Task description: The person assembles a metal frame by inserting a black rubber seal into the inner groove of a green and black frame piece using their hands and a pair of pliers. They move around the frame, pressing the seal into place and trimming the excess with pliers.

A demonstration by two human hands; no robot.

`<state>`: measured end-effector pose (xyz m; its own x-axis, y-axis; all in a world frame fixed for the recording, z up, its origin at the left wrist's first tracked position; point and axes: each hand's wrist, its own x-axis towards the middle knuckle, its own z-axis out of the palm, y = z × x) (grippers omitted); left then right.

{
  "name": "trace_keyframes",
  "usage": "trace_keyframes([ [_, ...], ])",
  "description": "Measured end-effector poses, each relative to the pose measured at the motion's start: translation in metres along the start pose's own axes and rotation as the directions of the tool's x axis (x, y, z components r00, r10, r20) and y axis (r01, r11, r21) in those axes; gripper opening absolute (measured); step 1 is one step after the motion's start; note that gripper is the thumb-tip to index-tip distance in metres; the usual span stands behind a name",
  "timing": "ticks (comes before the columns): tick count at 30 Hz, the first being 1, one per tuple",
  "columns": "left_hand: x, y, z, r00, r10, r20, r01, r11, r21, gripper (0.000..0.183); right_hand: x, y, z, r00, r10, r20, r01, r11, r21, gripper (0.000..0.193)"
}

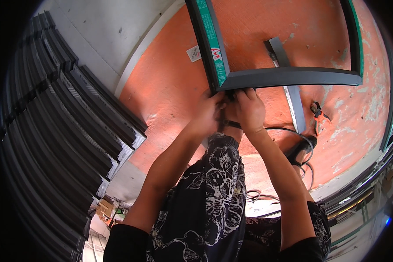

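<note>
A dark grey metal frame [292, 77] with green film along its sides stands in front of me, its nearest corner over my hands. My left hand [208, 111], a little blurred, is closed just below that corner, fingertips touching the frame's edge. Beside it, my right hand [251, 109] has its fingers bent and pressed together against the underside of the near bar. A thin black strip [235, 125] runs from my left hand, behind my right wrist, and curls down to the floor on the right. What the right fingertips pinch is hidden by the frame.
Dark metal profiles [65, 131] are stacked on the left. Pliers with orange handles [320, 118] and a grey flat bar [294, 107] lie on the worn orange floor [170, 100]. A small white card [194, 53] lies near the frame. More long profiles [362, 187] line the right side.
</note>
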<state>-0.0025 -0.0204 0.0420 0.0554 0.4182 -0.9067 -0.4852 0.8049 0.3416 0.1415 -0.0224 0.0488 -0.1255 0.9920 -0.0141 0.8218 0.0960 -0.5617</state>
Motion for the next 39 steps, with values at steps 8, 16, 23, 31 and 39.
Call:
trace_keyframes([
  [8,0.019,0.019,-0.045,0.994,0.107,-0.017,-0.105,0.988,0.110,0.015,-0.006,0.043,-0.110,0.266,0.036,0.963,-0.948,0.191,0.254,0.026],
  [16,0.028,0.050,-0.074,0.997,0.070,0.009,-0.070,0.997,-0.037,0.008,0.025,0.149,-0.306,0.818,0.415,0.399,-0.094,0.781,-0.617,0.019],
  [23,0.027,0.026,-0.087,0.993,0.078,0.085,-0.044,0.937,-0.346,0.017,0.058,0.171,-0.351,0.908,0.400,0.126,-0.396,0.916,-0.059,0.014],
  [31,0.027,0.017,-0.048,0.981,0.192,-0.005,-0.179,0.902,-0.392,0.020,0.031,0.169,-0.334,0.699,0.434,0.569,-0.714,0.481,0.510,0.017],
  [39,0.023,0.014,-0.023,0.978,0.208,0.007,-0.194,0.922,-0.334,0.018,0.025,0.203,-0.292,0.995,0.000,-0.097,-0.001,1.000,-0.009,0.009],
])
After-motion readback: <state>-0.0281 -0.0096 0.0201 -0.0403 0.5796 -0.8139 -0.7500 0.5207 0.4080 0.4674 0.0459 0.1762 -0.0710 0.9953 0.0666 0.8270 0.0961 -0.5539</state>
